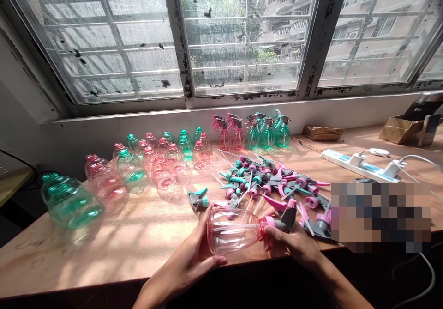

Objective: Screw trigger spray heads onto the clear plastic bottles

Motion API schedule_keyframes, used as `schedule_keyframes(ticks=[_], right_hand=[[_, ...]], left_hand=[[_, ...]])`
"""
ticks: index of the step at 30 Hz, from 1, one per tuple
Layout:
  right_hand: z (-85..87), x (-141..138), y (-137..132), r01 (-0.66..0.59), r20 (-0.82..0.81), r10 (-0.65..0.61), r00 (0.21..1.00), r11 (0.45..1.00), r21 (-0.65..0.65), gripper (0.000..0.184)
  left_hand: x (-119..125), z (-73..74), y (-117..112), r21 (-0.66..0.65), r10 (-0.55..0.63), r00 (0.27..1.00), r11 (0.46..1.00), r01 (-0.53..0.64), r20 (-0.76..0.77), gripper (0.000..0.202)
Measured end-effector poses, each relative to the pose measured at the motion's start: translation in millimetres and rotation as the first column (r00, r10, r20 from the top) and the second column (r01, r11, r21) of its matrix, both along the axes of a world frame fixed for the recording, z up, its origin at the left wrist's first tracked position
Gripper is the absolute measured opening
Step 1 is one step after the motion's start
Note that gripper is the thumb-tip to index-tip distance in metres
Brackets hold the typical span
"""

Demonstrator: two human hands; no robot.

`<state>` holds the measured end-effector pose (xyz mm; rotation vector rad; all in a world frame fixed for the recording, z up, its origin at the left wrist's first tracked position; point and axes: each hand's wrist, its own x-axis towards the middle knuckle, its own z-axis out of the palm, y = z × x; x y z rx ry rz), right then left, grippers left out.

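My left hand point(194, 256) wraps round the base of a clear pink spray bottle point(235, 229) that lies on its side over the front edge of the wooden table point(138, 235). My right hand point(289, 242) grips the bottle's neck, where a grey and pink trigger sprayer head point(285, 214) sits on it with its dip tube inside the bottle. Just beyond lies a pile of loose trigger heads point(270, 182), pink and teal.
Several open pink and green bottles point(152, 161) stand at the left and middle. Several finished spray bottles point(256, 131) line up under the window. A white power strip point(363, 166) with chargers and a brown box point(403, 129) lie at the right.
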<state>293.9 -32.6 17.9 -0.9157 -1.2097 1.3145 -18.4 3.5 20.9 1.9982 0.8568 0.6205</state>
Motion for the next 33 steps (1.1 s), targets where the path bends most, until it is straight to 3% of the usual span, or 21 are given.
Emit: schedule_keyframes(ticks=[33], right_hand=[[-7.6, 2.5, 2.3, -0.008, -0.001, 0.008, 1.0, 1.0, -0.012, 0.044]], left_hand=[[-1.0, 2.1, 0.1, -0.013, -0.014, 1.0, 1.0, 0.014, 0.015, 0.097]])
